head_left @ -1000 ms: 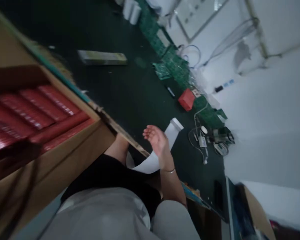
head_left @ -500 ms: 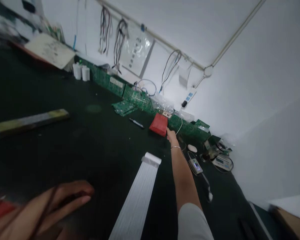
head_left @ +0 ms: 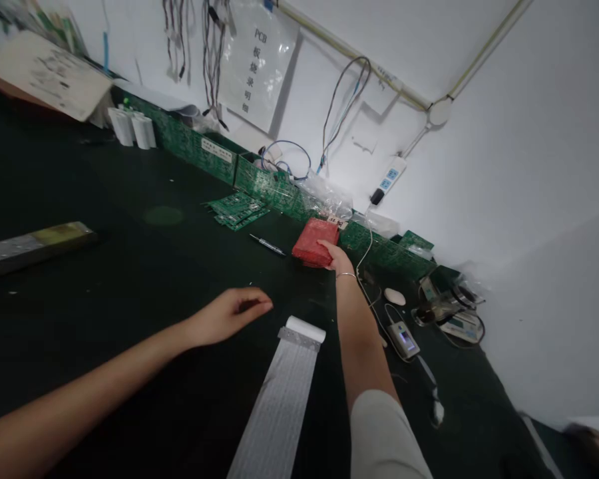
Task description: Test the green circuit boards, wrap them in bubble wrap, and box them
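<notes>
Electronics workshop. Dark bench (head_left: 130, 279) with green circuit boards (head_left: 194, 143) stood in a row along the back wall, and more boards (head_left: 237, 211) lying loose in a stack. Wall sign (head_left: 257, 63) headed "PCB" (the rest is Chinese characters). Cable bundles (head_left: 210, 40) hang from the wall, and a power strip (head_left: 388, 179) is fixed beside loose wiring. Small meter (head_left: 404, 339) with leads and other gadgets (head_left: 452, 316) at the bench's right end.
</notes>
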`<state>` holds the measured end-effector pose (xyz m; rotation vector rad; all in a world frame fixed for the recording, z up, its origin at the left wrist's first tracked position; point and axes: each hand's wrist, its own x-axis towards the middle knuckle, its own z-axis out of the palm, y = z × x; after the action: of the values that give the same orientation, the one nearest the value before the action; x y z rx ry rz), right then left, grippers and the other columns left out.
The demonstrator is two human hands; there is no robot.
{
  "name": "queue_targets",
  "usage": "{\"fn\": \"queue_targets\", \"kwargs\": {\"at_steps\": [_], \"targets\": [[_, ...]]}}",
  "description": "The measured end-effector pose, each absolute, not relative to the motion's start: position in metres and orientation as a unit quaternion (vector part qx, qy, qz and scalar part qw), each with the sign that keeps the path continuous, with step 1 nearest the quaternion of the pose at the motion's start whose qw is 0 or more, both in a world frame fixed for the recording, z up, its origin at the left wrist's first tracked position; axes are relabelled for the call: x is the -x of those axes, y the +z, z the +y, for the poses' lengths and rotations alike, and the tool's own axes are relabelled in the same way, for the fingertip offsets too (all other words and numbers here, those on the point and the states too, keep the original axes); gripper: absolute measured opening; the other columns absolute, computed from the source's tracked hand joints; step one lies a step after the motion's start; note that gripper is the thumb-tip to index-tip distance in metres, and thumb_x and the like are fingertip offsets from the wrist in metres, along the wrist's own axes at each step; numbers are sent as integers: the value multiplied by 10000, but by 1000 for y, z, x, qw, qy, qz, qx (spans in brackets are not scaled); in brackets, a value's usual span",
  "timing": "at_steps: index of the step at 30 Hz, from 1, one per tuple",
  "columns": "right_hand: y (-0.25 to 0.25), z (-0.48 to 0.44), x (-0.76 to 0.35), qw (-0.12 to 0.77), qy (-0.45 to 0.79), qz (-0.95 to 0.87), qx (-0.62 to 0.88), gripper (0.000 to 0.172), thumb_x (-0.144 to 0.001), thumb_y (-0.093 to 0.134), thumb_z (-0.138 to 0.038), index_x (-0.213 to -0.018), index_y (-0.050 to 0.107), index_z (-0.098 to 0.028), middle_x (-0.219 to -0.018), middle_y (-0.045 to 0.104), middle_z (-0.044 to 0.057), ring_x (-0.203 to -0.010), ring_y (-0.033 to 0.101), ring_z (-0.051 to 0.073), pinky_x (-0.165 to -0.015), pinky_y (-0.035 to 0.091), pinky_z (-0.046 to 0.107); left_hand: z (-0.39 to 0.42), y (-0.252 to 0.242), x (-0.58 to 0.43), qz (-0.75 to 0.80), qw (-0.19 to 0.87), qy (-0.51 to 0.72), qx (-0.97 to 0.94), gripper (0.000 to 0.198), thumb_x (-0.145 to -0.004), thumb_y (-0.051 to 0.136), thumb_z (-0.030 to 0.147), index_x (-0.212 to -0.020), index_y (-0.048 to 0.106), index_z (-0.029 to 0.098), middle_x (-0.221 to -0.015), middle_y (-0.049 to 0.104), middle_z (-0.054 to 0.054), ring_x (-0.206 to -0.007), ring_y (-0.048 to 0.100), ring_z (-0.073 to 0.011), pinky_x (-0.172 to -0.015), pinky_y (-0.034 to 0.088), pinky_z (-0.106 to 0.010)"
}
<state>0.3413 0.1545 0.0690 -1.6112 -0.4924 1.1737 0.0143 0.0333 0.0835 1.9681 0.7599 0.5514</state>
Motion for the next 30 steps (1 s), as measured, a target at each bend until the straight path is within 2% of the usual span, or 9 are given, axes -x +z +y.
{"fn": "queue_targets", "kwargs": {"at_steps": [5, 8, 11, 13, 15, 20, 24, 27, 30], "targets": [[86, 106, -317, 586, 517, -182, 597, 80, -934, 698, -178, -868, 657, -162, -686, 723, 24, -745, 736, 191, -800, 644, 321, 59, 92, 11, 416, 575, 355, -609, 559, -731, 850, 663, -1020, 739, 199, -1119, 760, -104, -1128, 701, -304, -1025, 579, -407], [99, 57, -282, 616, 537, -188, 545, 70, -916, 710, -221, -862, 683, -186, -754, 765, 21, -762, 758, 197, -801, 667, 331, 55, 104, 22, 443, 648, 416, -460, 592, -744, 893, 593, -1095, 675, 169, -1252, 720, -191, -1223, 681, -335, -1001, 606, -451], [107, 5, -228, 621, 576, -228, 480, 65, -831, 771, -214, -821, 711, -192, -777, 782, 5, -731, 759, 186, -772, 669, 318, 33, 117, 30, 418, 716, 394, -397, 723, -799, 810, 746, -1182, 638, 158, -1259, 706, -253, -1241, 680, -394, -972, 615, -528], [110, -28, -186, 599, 598, -289, 447, 145, -746, 847, -232, -819, 732, -184, -774, 784, 0, -718, 757, 189, -755, 663, 315, 10, 123, 43, 378, 750, 364, -402, 859, -816, 659, 902, -1230, 652, 149, -1219, 724, -248, -1252, 677, -423, -990, 611, -532], [113, -56, -144, 569, 612, -358, 417, 271, -661, 921, -263, -852, 746, -183, -784, 786, -10, -720, 751, 189, -757, 654, 316, -17, 127, 65, 359, 754, 370, -407, 912, -839, 555, 935, -1267, 666, 137, -1175, 749, -217, -1257, 676, -432, -1008, 612, -508], [118, -99, -44, 478, 658, -459, 356, 415, -599, 970, -317, -931, 755, -194, -848, 790, -33, -764, 731, 161, -837, 632, 314, -99, 133, 151, 449, 674, 487, -329, 713, -774, 750, 535, -1314, 642, 81, -1104, 779, -178, -1185, 704, -433, -1003, 630, -522], [114, -119, 25, 393, 689, -521, 317, 428, -645, 960, -285, -1011, 756, -198, -1003, 804, -9, -945, 749, 166, -982, 615, 322, -159, 140, 234, 533, 545, 577, -294, 558, -830, 706, 260, -1316, 624, -1, -1109, 772, -168, -1147, 723, -382, -1070, 584, -542], [104, -138, 56, 393, 677, -526, 332, 549, -640, 972, -194, -1131, 729, -230, -1131, 791, -4, -1096, 737, 164, -1092, 571, 332, -203, 142, 310, 613, 420, 572, -347, 526, -946, 708, 220, -1373, 581, -60, -1164, 752, -146, -1184, 704, -354, -1113, 527, -562], [92, -160, 65, 357, 688, -524, 353, 567, -674, 970, -200, -1179, 715, -237, -1177, 781, 28, -1147, 734, 186, -1119, 556, 364, -251, 130, 385, 696, 311, 481, -433, 690, -931, 798, 245, -1485, 501, -38, -1260, 720, -78, -1251, 657, -318, -1148, 497, -499]]}}
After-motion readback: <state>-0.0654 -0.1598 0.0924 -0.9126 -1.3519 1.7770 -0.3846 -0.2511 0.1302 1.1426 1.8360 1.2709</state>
